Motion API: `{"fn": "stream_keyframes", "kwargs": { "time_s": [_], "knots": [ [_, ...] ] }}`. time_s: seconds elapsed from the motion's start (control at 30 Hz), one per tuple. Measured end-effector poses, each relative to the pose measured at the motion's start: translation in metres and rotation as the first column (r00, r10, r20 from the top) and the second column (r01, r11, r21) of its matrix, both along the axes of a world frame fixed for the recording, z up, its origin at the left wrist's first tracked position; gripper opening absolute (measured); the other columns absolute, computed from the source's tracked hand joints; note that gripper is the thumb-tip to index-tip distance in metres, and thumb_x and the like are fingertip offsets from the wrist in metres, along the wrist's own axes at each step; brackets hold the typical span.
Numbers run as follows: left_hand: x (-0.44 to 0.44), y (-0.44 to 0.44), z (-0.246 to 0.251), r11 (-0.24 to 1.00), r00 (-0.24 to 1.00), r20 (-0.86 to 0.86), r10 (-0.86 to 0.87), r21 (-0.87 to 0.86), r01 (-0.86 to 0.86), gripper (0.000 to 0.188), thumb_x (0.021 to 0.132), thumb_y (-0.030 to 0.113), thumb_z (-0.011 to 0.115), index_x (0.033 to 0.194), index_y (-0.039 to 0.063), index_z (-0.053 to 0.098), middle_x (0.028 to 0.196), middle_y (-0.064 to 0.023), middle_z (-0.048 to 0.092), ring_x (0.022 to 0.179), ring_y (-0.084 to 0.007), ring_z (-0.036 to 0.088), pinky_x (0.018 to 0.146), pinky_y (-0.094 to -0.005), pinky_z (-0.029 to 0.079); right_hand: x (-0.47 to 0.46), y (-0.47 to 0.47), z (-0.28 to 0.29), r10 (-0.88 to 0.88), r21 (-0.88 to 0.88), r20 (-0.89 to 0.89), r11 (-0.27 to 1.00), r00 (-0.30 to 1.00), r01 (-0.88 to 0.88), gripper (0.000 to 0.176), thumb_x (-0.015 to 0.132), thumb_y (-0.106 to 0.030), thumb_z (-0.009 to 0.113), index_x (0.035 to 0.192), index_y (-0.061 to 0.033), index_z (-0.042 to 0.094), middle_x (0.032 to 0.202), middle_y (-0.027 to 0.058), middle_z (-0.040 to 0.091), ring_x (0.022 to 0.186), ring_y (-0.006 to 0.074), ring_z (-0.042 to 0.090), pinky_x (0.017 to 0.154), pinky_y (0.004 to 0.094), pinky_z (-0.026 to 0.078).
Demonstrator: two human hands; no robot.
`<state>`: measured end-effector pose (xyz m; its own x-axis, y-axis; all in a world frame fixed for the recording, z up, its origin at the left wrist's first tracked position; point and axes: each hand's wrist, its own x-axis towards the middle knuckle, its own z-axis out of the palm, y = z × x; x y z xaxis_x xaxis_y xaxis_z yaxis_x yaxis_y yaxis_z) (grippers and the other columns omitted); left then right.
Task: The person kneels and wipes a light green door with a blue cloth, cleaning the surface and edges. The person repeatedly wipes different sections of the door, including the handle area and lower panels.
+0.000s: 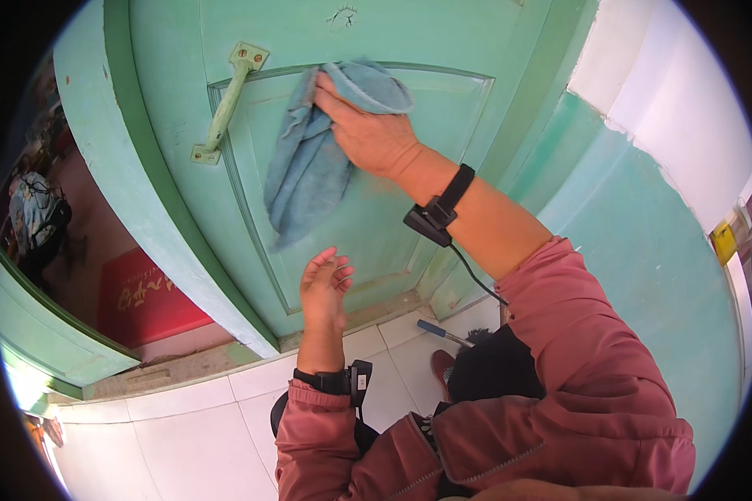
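Note:
My right hand (373, 134) grips a blue-grey cloth (313, 169) and presses it near the top edge of a recessed panel on a green painted wooden door (413, 206). Part of the cloth bunches over my fingers; the rest hangs down to the left. Left of the cloth, a green-painted metal pull handle (227, 109) is screwed to the door. My left hand (326, 282) is lower, in front of the door's lower part, with nothing in it and its fingers loosely curled apart.
Left of the door edge, a doorway shows a red mat (150, 297) and a chair with patterned fabric (34, 210). A blue-handled tool (435, 328) is on the white tiled floor (188, 438) by my foot. A green-and-white wall (639, 225) stands at right.

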<state>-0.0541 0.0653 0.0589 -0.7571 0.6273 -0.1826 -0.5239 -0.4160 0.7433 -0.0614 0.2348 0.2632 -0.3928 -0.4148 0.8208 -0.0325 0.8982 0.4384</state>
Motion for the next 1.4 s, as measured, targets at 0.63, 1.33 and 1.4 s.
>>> {"fn": "stream_keyframes", "kwargs": {
  "time_s": [0.63,1.33,1.4],
  "knots": [
    [0.007,0.007,-0.006,0.999,1.000,0.005,-0.019,-0.044,0.019,0.023,0.095,0.015,0.056,0.116,0.006,0.058,0.100,-0.0059,0.064,0.081,-0.0133,0.060,0.069,-0.0265,0.048,0.114,0.158,-0.036,-0.614,-0.290,0.012,0.753,0.789,0.591,0.059,0.081,-0.007,0.056,0.139,-0.0031,0.045,0.143,0.0145,0.048,0.128,0.0390,0.046,0.106,0.0488,0.037],
    [0.005,-0.002,-0.002,0.993,0.997,-0.077,-0.031,-0.120,0.022,0.035,0.095,0.020,0.058,0.125,0.004,0.056,0.113,-0.0106,0.065,0.097,-0.0166,0.062,0.081,-0.0290,0.048,0.136,0.098,-0.258,0.273,-0.827,0.199,-0.468,0.941,0.311,0.034,0.083,0.003,0.057,0.116,-0.0017,0.059,0.106,0.0058,0.065,0.094,0.0224,0.062,0.079,0.0375,0.050],
    [0.007,0.001,-0.007,0.979,0.973,-0.196,-0.124,-0.184,0.088,0.042,0.094,0.025,0.060,0.129,0.002,0.054,0.116,-0.0122,0.064,0.102,-0.0198,0.062,0.086,-0.0310,0.048,0.139,0.079,-0.252,0.296,-0.740,0.140,-0.602,0.945,0.298,0.030,0.085,0.000,0.058,0.115,-0.0010,0.060,0.104,0.0039,0.064,0.092,0.0170,0.059,0.079,0.0335,0.049]
  ]
}}
